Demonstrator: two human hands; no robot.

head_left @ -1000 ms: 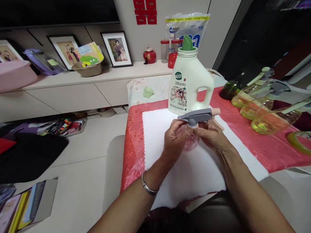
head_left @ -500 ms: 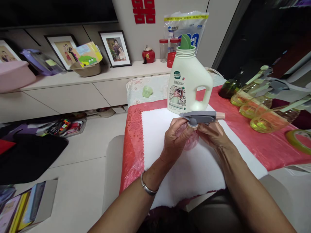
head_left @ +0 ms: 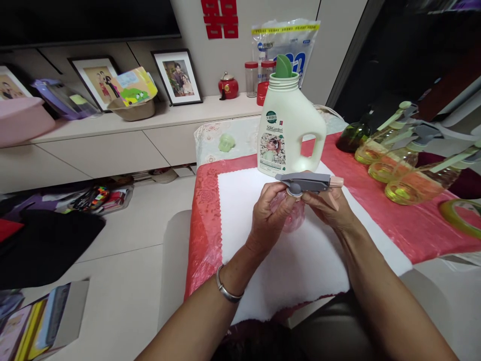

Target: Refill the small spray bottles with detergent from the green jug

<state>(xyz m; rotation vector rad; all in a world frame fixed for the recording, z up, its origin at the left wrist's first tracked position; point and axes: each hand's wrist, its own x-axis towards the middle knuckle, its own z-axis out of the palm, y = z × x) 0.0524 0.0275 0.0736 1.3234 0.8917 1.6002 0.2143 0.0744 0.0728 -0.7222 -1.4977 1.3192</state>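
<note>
A pink see-through spray bottle (head_left: 293, 219) with a grey trigger head (head_left: 305, 181) is between my hands, above the white cloth (head_left: 289, 271). My left hand (head_left: 267, 210) is closed round the left side of the bottle, its thumb at the collar. From the right, my right hand (head_left: 328, 205) pinches at the collar beneath the grey head; some of its fingers are hidden behind the bottle. The head's pinkish nozzle (head_left: 337, 182) points right. Just behind stands a large pale green jug (head_left: 291, 125) with a handle, a green piece (head_left: 284, 66) sticking up from its mouth.
Several spray bottles with yellow liquid (head_left: 402, 193) stand on the red table cover (head_left: 421, 235) at right, with a roll of tape (head_left: 464, 218) nearer me. A light green cap (head_left: 226, 142) lies behind the cloth. Framed photos (head_left: 178, 77) line the cabinet.
The view has shifted slightly. Both hands keep their hold on the spray bottle, and the pinkish trigger below the nozzle shows more plainly now.
</note>
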